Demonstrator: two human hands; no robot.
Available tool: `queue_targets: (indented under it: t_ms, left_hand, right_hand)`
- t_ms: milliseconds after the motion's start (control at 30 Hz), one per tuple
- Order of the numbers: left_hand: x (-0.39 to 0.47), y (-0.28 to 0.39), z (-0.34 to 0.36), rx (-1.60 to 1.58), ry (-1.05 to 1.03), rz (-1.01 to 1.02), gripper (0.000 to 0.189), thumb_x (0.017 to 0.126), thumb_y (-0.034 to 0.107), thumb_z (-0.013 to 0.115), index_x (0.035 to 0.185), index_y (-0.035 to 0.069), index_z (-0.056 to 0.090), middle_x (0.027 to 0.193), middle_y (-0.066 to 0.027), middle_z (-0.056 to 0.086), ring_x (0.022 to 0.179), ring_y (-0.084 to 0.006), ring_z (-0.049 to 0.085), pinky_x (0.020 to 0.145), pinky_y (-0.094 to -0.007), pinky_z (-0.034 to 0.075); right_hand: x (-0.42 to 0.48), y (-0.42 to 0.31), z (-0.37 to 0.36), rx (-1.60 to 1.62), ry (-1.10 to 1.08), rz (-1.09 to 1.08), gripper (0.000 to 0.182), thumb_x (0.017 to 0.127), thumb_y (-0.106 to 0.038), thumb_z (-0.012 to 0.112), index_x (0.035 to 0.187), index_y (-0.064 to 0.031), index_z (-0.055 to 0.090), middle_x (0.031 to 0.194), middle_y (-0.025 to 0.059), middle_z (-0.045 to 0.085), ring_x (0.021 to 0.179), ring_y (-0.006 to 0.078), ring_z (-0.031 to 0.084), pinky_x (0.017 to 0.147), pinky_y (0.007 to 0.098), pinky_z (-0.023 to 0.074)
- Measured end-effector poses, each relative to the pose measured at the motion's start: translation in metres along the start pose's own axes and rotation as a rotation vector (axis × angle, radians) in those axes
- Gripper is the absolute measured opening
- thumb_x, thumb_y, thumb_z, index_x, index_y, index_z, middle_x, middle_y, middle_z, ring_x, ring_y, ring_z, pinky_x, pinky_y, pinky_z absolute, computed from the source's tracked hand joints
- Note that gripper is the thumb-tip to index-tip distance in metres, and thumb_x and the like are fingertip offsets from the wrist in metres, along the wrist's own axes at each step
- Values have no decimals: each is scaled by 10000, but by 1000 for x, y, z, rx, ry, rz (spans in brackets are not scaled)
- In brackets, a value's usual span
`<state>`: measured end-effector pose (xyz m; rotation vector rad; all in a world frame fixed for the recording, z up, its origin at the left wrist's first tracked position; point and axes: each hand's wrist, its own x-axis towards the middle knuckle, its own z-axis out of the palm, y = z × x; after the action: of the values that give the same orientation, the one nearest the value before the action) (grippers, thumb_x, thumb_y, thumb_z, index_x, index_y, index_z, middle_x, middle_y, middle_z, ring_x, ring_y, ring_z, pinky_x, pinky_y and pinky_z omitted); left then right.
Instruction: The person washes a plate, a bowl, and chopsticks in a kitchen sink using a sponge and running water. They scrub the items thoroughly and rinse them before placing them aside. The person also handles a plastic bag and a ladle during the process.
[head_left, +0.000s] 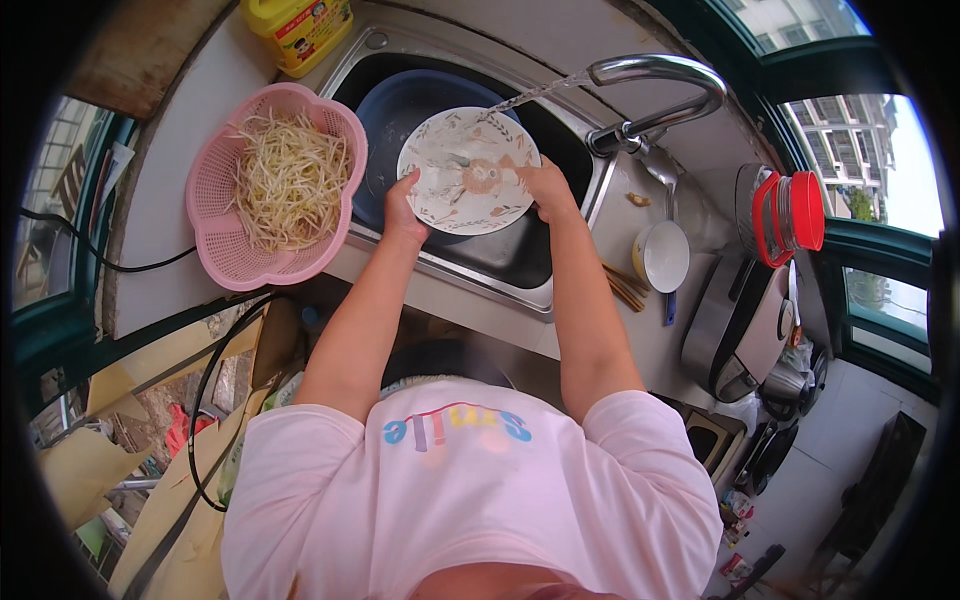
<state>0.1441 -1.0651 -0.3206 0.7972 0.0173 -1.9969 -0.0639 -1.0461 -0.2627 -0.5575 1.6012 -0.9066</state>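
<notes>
Between my two hands is a white plate (450, 196) with a leaf-patterned rim and an animal picture at its centre. My left hand (403, 210) grips its lower left edge, and my right hand (549, 191) has its right edge. Water runs from the chrome faucet (660, 69) onto the plate's upper part, and its surface looks wet. Under the plate, a dark blue basin (379, 161) sits in the stainless steel sink (506, 289), partly hidden by the plate.
Left of the sink stands a pink plastic colander (206, 195) of bean sprouts (292, 180). A yellow jug (304, 37) is behind it. On the right are a small white bowl (665, 256), wooden chopsticks (622, 289), a ladle (661, 169), a red-lidded jar (806, 210) and a rice cooker (739, 330).
</notes>
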Motion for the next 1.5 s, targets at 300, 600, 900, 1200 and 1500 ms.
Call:
queue_targets:
  t_ms: [300, 600, 900, 1200, 1500]
  left_hand:
    - [12, 9, 28, 1997, 423, 826, 554, 832, 154, 522, 1344, 46, 339, 1379, -217, 311, 1286, -343, 299, 1032, -470, 282]
    - [33, -40, 36, 2092, -385, 435, 586, 924, 419, 357, 1415, 120, 245, 1494, -156, 90, 1375, -337, 91, 1099, -446, 124]
    - [18, -25, 37, 2319, -649, 545, 554, 936, 440, 317, 1411, 159, 272, 1493, -77, 167, 1380, -289, 105, 1099, -431, 132]
    - [48, 2, -9, 1335, 316, 598, 677, 768, 49, 589, 1377, 87, 296, 1379, -215, 316, 1270, -308, 342, 1015, -448, 326]
    - [17, 12, 11, 253, -143, 77, 484, 773, 54, 502, 1247, 5, 416, 1182, -144, 526, 1081, -281, 530, 901, -396, 457]
  right_hand:
    - [-11, 27, 17, 118, 138, -351, 571, 717, 93, 386, 1280, 8, 433, 1172, 147, 548, 1088, 230, 513, 940, 276, 369]
    - [-1, 25, 46, 82, 236, -287, 494, 781, 11, 440, 1271, -48, 465, 1150, 158, 569, 1040, 242, 546, 875, 291, 413]
    - [-11, 7, 12, -218, 226, -226, 446, 815, 21, 463, 1259, -14, 462, 1126, 157, 579, 1014, 232, 563, 852, 312, 434]
    - [3, 23, 25, 214, 262, -433, 436, 849, 58, 426, 1281, 2, 423, 1196, 140, 541, 1073, 224, 533, 906, 295, 406]
    - [61, 92, 33, 405, 226, -233, 412, 860, -34, 531, 1253, -19, 408, 1191, 151, 535, 1024, 257, 563, 854, 346, 452]
